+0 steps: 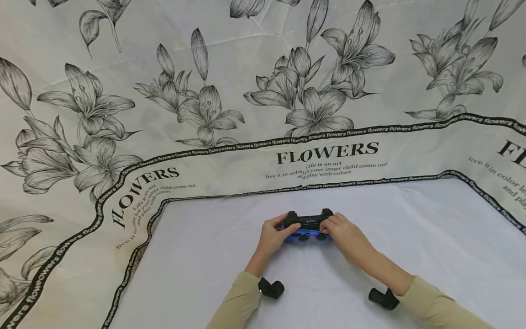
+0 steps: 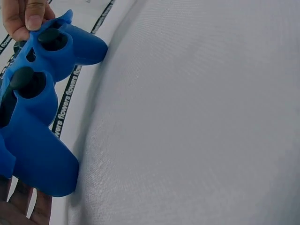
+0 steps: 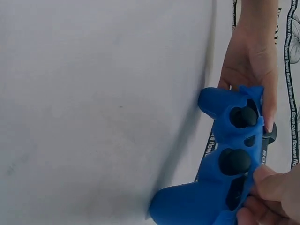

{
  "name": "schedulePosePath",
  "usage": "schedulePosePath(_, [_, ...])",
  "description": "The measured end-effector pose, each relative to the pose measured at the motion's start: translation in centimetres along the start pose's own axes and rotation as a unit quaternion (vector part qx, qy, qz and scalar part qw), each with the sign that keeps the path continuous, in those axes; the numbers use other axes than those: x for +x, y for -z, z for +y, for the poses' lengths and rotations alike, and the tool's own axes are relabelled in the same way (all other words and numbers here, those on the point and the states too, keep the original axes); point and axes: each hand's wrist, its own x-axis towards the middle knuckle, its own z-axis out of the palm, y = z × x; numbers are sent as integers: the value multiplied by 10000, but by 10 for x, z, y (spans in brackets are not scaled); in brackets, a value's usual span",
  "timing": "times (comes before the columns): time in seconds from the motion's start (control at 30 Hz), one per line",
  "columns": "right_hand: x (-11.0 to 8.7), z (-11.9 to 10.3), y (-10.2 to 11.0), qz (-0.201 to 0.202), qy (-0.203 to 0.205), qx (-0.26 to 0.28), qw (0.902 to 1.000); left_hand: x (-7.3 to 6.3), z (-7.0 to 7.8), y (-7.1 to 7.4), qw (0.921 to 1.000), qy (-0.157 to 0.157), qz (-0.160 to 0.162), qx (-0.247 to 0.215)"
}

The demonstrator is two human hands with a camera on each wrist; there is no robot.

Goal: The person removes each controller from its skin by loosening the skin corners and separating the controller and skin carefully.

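A black game controller (image 1: 310, 222) with SONY lettering sits partly inside a blue silicone cover (image 3: 187, 199). Its two thumbsticks (image 3: 234, 161) poke through the cover's round holes. My left hand (image 1: 272, 235) grips the controller's left side, thumb along its edge and fingers beneath the cover. On the other side, my right hand (image 1: 343, 233) pinches the cover's upper edge between thumb and fingers. There the cover's rim stands away from the controller, as the left wrist view shows. The cover's grip ends hang close over the white cloth.
White cloth (image 1: 197, 256) covers the work surface. Behind it rises a pale fabric (image 1: 230, 169) printed with flowers and lettering, bordered in black. A black wrist camera (image 1: 272, 289) hangs at the left sleeve, another black camera (image 1: 384, 299) at the right.
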Motion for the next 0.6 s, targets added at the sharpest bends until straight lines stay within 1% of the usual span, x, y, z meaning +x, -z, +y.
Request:
schedulePosePath(0.13, [4, -4, 7, -483, -283, 28, 9984, -6, 15, 1, 10000, -3, 12, 91])
schedulePosePath(0.17, [5, -5, 7, -580, -358, 30, 9977, -6, 14, 1, 9999, 13, 32, 116])
schedulePosePath(0.27, [6, -6, 7, -729, -539, 38, 9959, -1, 2, -1, 9998, 87, 80, 134])
schedulePosePath(0.37, [6, -4, 6, -727, -626, 79, 9954, 4, -12, -3, 9999, 82, 74, 119])
schedulePosePath(0.47, [7, -2, 7, -741, -636, 198, 9950, 7, -18, -3, 9999, 30, -4, 151])
schedulePosePath(0.6, [8, 2, 8, -856, -601, 378, 9938, 7, -20, -2, 9997, -75, -111, 180])
